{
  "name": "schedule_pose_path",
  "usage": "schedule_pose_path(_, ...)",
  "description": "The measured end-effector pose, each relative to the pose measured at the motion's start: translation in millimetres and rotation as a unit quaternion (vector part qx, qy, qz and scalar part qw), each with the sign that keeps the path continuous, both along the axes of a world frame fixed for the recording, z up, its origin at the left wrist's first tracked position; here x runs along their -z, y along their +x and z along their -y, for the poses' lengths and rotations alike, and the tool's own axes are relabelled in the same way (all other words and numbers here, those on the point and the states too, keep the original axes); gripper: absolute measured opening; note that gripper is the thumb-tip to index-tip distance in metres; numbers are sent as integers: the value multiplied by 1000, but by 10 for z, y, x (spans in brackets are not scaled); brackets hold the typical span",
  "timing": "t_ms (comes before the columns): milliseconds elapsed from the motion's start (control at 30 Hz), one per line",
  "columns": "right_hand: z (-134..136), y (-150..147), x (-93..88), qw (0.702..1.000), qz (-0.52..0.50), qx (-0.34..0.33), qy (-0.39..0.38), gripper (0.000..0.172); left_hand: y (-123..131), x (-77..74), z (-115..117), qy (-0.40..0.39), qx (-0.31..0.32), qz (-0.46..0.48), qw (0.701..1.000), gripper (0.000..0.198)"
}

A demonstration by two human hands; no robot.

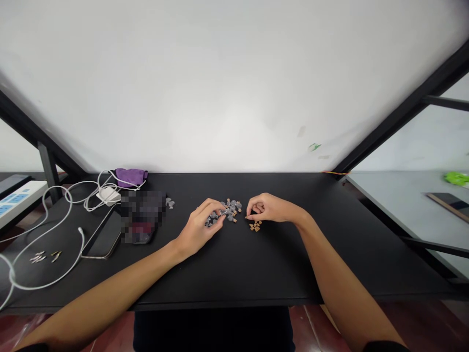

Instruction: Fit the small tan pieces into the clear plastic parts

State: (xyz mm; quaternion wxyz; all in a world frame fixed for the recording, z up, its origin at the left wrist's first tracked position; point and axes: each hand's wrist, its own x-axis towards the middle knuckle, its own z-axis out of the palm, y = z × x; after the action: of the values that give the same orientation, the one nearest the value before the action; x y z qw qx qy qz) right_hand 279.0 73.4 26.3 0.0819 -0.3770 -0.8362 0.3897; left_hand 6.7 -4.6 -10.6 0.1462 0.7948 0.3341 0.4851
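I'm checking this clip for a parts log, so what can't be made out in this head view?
Head view:
What the left hand pinches: its fingers hide it.
The grey pieces: too small to identify, and partly hidden by that hand.
The tan pieces below the right hand: too small to identify.
The object under the pixelated patch: blurred out.
The power strip: cut off by the left edge.
The green item: cut off by the right edge.

Small translucent grey pieces [233,207] lie in a loose cluster, just beside a little heap of angular tan bits [255,226].
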Motion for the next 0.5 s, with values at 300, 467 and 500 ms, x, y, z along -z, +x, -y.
schedule_pose_path(300, 143, -222, -14, 972, -224, 36, -65, 25, 5, -10, -10, 15, 10, 7, 1000, 18)
schedule_pose_path(467, 164, -306, 28, 962, -262, 27, -77, 24, 5, 12, -8, 18, 20, 4, 1000, 20)
schedule_pose_path(500, 167, -315, 31, 961, -265, 23, -80, 23, 4, 19, -7, 16, 22, 3, 1000, 20)
